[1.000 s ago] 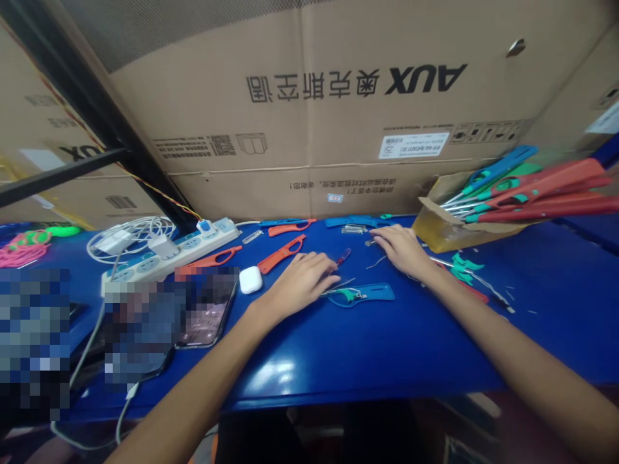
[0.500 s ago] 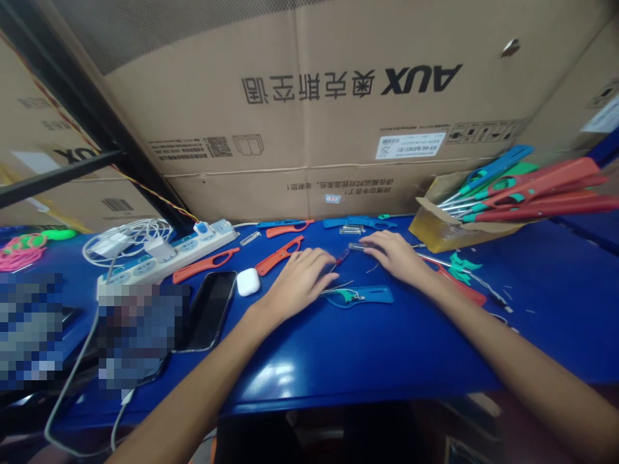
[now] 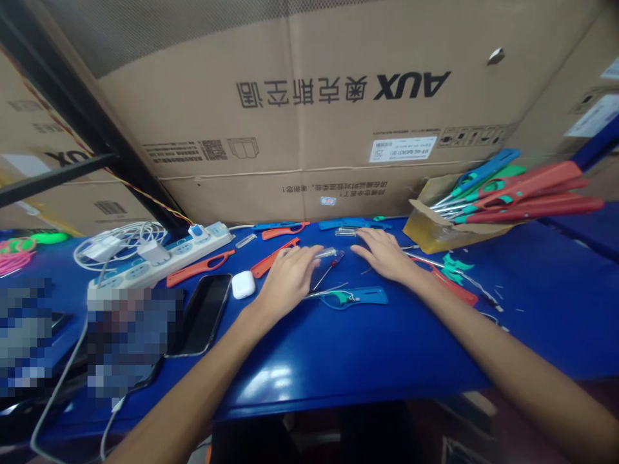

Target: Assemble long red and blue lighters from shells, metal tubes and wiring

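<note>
My left hand [image 3: 293, 274] pinches a small clear plastic tube [image 3: 327, 252] between thumb and fingers. Just below it lies a thin screwdriver [image 3: 331, 267] with a clear reddish handle, its shaft pointing toward my left palm. To the right, my right hand [image 3: 384, 253] hovers with fingers apart and nothing in them. More clear tubes [image 3: 346, 231] rest beyond its fingertips. Nearer me is an opened blue lighter shell [image 3: 372, 296] with a green trigger, white wire and metal rod in it. An orange lighter shell [image 3: 275, 258] is partly behind my left hand.
An open carton [image 3: 430, 235] at the right holds several stick lighters [image 3: 522, 190]. Green triggers [image 3: 454, 267] and rods lie beside my right forearm. At left are a power strip [image 3: 164, 258], a phone [image 3: 206, 316] and a white earphone case [image 3: 243, 284]. A large cardboard box [image 3: 309, 142] stands behind.
The clear tube has passed from my right hand to my left. My right hand's fingers have opened. The screwdriver now lies below my left hand, and the view has shifted slightly.
</note>
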Demonstrator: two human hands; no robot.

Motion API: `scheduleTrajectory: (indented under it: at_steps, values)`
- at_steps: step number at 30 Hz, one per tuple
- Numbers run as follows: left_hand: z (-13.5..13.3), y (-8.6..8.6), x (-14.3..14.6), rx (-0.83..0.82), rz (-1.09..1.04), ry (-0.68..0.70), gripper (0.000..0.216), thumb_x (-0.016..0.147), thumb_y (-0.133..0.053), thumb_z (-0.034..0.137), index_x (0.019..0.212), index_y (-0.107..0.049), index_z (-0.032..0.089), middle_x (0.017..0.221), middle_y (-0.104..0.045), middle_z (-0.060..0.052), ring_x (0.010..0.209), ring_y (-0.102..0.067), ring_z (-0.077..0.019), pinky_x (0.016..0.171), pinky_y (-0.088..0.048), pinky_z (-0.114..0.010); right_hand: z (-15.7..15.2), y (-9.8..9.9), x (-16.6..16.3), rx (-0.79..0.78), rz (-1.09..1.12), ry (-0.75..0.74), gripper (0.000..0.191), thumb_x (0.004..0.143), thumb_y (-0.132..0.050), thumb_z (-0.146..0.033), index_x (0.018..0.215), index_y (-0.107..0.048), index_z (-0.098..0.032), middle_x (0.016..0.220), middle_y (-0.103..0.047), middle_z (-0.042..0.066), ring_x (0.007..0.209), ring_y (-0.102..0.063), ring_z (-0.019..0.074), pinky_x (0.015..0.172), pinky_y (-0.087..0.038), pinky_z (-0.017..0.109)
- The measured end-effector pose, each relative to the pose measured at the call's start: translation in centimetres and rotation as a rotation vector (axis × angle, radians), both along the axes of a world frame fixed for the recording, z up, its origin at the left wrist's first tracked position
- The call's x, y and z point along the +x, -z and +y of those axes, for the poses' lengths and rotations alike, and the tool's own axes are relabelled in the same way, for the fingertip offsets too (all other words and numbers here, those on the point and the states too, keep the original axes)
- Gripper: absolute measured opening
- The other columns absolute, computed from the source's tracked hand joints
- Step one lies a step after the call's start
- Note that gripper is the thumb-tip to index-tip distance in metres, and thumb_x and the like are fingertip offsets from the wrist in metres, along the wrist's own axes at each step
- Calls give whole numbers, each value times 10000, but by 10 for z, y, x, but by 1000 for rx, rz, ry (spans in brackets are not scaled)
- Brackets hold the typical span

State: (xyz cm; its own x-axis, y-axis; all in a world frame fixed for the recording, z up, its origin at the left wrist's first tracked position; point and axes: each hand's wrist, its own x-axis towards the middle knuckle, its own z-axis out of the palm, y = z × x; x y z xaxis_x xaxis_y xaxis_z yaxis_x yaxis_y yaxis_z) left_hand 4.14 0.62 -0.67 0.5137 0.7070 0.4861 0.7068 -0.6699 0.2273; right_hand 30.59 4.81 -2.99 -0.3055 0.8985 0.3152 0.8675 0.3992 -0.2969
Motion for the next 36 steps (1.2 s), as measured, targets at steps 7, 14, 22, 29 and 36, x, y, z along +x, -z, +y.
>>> scheduleTrajectory:
  at_steps: [7, 14, 22, 29, 36]
  values:
    - [-2, -3, 1, -14, -76, 9, 285, 1059, -417, 260, 1271, -589, 176, 1173, -731, -73, 1013, -649, -233, 928, -448, -408, 12, 8, 11, -76, -100, 39, 616, 1011, -332, -606, 1455, -510, -217, 1506, -530, 139, 1393, -463, 344, 1146, -316, 578]
    - [-2, -4, 1, -34, -90, 1, 283, 1058, -421, 255, 1270, -589, 172, 1142, -731, -67, 994, -644, -227, 940, -444, -407, 13, 5, 9, -78, -147, 21, 624, 1017, -318, -594, 1476, -490, -207, 1541, -492, 132, 1424, -430, 336, 1160, -318, 551]
    - [-3, -4, 1, -13, -87, 10, 276, 1055, -432, 257, 1261, -596, 175, 1147, -734, -62, 981, -651, -224, 914, -454, -399, 18, 9, 10, -126, -170, 6, 689, 1005, -312, -622, 1542, -402, -199, 1617, -380, 108, 1462, -362, 364, 1179, -295, 555]
    - [0, 0, 1, 4, -96, 1, 277, 1047, -455, 249, 1254, -614, 158, 1156, -739, -78, 1009, -668, -236, 925, -461, -407, 20, 8, 11, -136, -161, -10, 674, 1003, -309, -624, 1541, -403, -228, 1612, -392, 95, 1457, -365, 359, 1175, -298, 545]
    - [2, 2, 1, -14, -114, 8, 297, 1046, -449, 261, 1279, -607, 170, 1188, -732, -93, 1065, -671, -246, 954, -462, -424, 20, 8, 10, -121, -142, -26, 655, 1007, -323, -615, 1516, -432, -218, 1583, -436, 109, 1424, -398, 364, 1135, -342, 557]
